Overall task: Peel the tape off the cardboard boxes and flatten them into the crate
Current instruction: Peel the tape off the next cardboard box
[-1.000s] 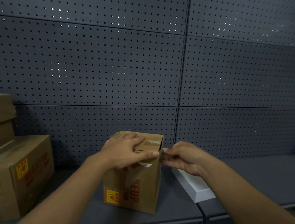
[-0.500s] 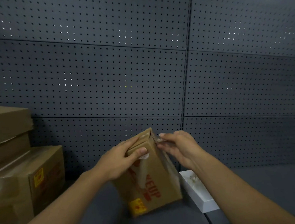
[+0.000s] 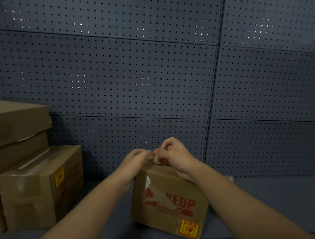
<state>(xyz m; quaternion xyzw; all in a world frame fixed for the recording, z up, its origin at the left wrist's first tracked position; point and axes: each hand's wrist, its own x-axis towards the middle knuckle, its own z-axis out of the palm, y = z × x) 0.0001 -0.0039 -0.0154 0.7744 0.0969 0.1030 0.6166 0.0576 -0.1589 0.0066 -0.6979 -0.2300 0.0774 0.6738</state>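
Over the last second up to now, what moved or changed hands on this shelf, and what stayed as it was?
The small cardboard box, tipped on edge half a second ago, is back flat on the shelf, turned so its printed side faces the camera. Both hands moved to its top rear edge: the left hand and right hand now pinch a tape piece together. The stacked boxes at left stayed put.

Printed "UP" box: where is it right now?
Head view, low centre-right: the small printed box stands on the dark shelf under both hands, left hand, right hand, right of the stacked boxes.
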